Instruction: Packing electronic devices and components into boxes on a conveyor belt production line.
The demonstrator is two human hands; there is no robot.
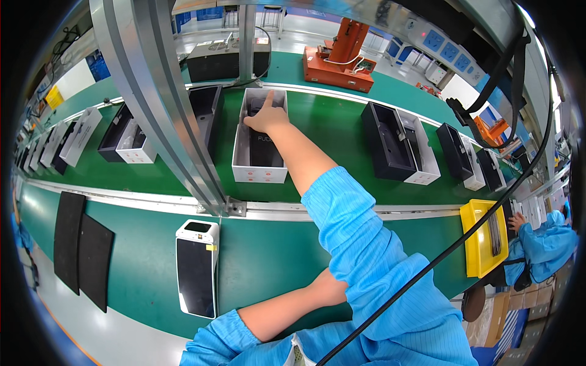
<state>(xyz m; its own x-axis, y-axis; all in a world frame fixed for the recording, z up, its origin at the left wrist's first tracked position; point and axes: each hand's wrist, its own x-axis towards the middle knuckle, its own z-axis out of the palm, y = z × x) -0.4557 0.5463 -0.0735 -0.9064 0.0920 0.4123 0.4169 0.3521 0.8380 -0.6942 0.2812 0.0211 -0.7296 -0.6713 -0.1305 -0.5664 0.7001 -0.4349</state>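
My right hand [267, 117] reaches over an open white box [241, 160] on the green conveyor belt. Its index finger stretches toward the box's far wall, with the thumb spread off to the left. Inside the box lies a dark insert or packet [266, 154], partly covered by the hand. Close to my body is my left hand [329, 288], low over the near bench; its fingers are hidden behind my right sleeve. A white handheld terminal [196, 268] with a large dark screen and a small yellow sticker lies on the bench, left of that hand.
Beside the white box stands a black box [207, 113], partly behind a metal post [162, 91]. More black boxes [386, 143] and white boxes line the belt. Black pads [91, 259] lie at left, a yellow tray [473, 244] at right. A co-worker [543, 244] sits beyond; a black cable crosses the view.
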